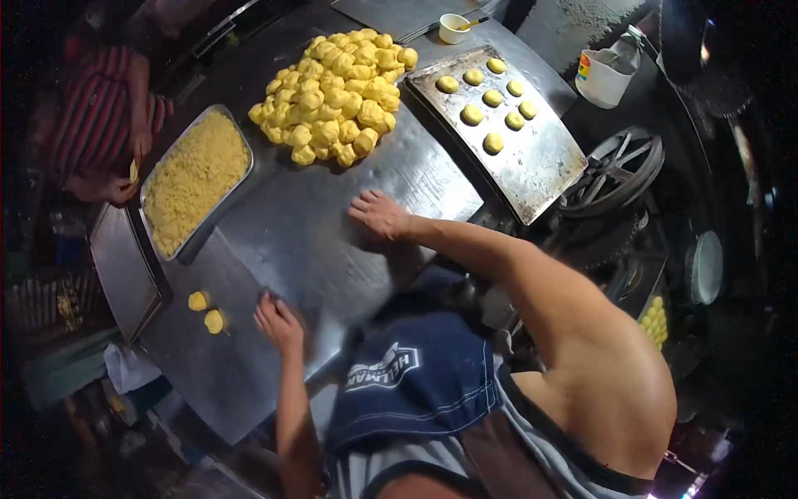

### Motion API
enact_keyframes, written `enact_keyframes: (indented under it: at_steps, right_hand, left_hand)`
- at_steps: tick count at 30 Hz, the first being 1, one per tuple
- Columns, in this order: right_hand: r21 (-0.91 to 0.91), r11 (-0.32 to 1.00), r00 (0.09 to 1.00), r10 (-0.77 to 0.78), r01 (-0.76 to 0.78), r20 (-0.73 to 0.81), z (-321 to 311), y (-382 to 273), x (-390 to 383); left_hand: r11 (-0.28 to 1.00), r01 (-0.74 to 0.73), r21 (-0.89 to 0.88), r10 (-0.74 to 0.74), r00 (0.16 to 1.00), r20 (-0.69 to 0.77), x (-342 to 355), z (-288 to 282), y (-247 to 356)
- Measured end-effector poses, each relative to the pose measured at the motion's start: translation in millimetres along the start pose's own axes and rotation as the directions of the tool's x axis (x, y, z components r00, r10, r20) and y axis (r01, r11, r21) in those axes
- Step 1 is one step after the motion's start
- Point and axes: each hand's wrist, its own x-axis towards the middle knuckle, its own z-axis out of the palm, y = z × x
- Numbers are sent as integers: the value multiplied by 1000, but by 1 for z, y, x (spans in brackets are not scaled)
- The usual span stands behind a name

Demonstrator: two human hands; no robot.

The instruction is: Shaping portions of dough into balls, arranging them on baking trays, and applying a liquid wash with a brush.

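Observation:
My left hand (281, 324) rests on the metal tabletop (291, 241) near its front edge, fingers apart and nothing visible in it. Just left of it lie two small yellow dough balls (205, 312), not touched by the hand. Farther up and to the right, my right hand (381, 214) lies palm down on the metal with its fingers slightly spread. Nothing shows under it, though the palm is hidden. Beyond it rises a large heap of yellow dough balls (332, 96). To the right of the heap, a worn baking tray (540, 170) carries several flattened yellow rounds (492, 98).
A deep metal tray (249, 158) of crumbly yellow filling (195, 179) stands at the left. Beside it a co-worker's hand (122, 190) holds a small yellow piece. At the back are a white cup (453, 30) and a white bucket (600, 83); a spoked wheel (619, 170) sits at the right.

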Motion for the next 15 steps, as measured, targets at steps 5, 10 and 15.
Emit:
enact_keyframes:
  at_steps: [5,10,15]
  right_hand:
    - [120,925,927,369,-360,-68,12,-43,36]
    - [144,990,1000,-1,0,6,51,-40,-52]
    - [20,994,990,110,-109,-88,29,-3,-13]
  left_hand:
    - [978,206,9,-206,978,-37,8,18,24]
    - [995,60,-73,-57,998,41,-47,-1,-7]
    - [993,110,-40,-110,994,9,29,3,-3]
